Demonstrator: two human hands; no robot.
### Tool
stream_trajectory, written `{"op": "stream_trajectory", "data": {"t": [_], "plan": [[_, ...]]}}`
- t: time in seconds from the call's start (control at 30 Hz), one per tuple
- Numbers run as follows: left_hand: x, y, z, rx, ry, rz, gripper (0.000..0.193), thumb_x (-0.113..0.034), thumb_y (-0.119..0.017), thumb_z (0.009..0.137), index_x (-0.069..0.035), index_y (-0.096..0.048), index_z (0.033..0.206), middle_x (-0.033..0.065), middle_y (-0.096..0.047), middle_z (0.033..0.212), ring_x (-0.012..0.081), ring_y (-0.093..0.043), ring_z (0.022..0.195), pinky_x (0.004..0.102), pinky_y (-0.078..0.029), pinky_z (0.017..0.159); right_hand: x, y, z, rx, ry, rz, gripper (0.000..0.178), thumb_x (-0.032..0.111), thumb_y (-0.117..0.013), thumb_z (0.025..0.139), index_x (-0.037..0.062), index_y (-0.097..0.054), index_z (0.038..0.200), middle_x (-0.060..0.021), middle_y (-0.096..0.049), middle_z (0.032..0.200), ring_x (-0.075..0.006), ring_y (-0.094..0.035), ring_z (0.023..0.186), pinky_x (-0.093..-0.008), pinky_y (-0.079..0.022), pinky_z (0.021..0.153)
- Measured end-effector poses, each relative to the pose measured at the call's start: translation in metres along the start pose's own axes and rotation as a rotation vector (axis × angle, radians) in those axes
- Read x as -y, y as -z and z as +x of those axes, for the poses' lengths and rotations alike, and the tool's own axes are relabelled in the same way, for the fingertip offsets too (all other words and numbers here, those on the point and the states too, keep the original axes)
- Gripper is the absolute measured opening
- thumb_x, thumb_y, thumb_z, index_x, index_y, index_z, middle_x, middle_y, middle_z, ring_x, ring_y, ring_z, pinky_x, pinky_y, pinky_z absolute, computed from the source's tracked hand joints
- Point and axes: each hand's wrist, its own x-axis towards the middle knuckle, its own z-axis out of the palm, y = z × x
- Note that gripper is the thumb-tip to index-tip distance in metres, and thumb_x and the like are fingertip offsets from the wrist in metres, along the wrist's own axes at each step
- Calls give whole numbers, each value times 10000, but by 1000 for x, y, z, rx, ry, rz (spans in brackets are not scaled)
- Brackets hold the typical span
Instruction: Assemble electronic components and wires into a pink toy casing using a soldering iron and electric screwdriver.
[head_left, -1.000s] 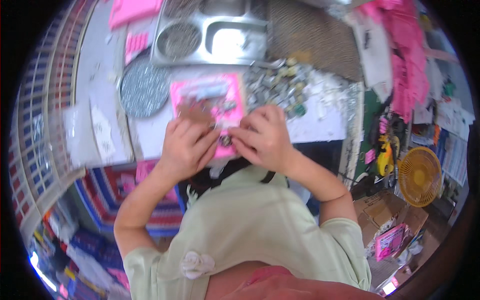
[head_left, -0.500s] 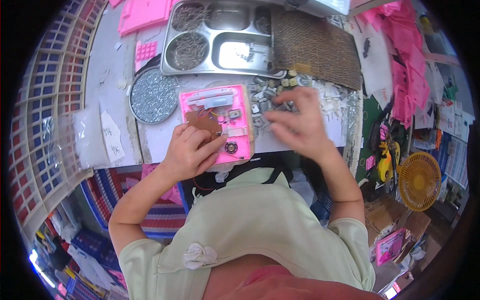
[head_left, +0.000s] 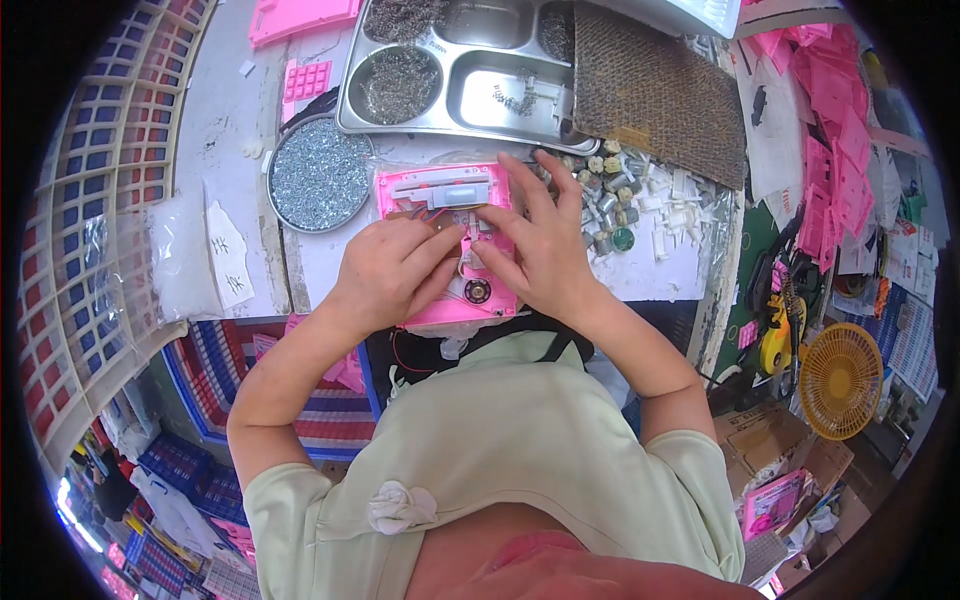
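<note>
A shallow pink plastic casing (head_left: 450, 313) lies on the table in front of me. It holds a pale grey-white block (head_left: 459, 194), thin wires and a small round speaker-like part (head_left: 478, 290). My left hand (head_left: 393, 265) rests over the casing's left half, fingers closed together near its middle; what they pinch is hidden. My right hand (head_left: 548, 250) reaches over the right edge. Its thumb and index finger stand apart on either side of a small whitish part, and the other fingers stretch out past the rim. The brown board inside is mostly covered by my left hand.
A round dish of small grey metal pieces (head_left: 320, 172) stands left of the casing. Behind is a steel compartment tray (head_left: 450, 118) with small metal parts. Small motors (head_left: 612, 200) and white plastic pieces (head_left: 668, 205) lie right, below a brown woven mat (head_left: 655, 95).
My right hand has moved left from the pile of motors onto the casing. My left hand stays on the casing and covers more of the brown board. The whole view has shifted slightly.
</note>
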Motion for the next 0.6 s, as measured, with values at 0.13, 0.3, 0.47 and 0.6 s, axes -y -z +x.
{"op": "stream_trajectory", "data": {"t": [0.13,0.3,0.47,0.6], "plan": [[-3,1,12,55,23,66,354,-120,-771,808,-52,-701,1148,46,-594,805,224,-627,693,365,-496,594,-17,20,0,-102,-9,157,237,190,-778,812,101,-765,1031,-150,-563,1432,-401,-395,1368,-518,-331,1130],[-9,1,16,122,21,63,434,-102,-771,819,-35,-676,1237,124,-693,1030,294,-680,841,382,-544,714,-89,94,-25,-401,-201,106,133,102,-754,825,81,-771,955,-104,-702,1212,-322,-555,1217,-459,-398,1069],[-23,-2,21,201,67,102,442,-116,-742,840,6,-657,1256,174,-667,1242,342,-684,1015,507,-490,1013,-163,180,-18,-636,-310,-72,99,104,-744,867,49,-766,946,-92,-740,1094,-250,-625,1098,-375,-458,991],[-29,-6,28,273,115,63,462,-96,-721,854,15,-631,1294,197,-654,1243,372,-676,1020,441,-547,874,-280,224,2,-716,-476,-148,194,181,-747,892,20,-776,995,-98,-766,1028,-195,-711,932,-351,-544,858]]}}
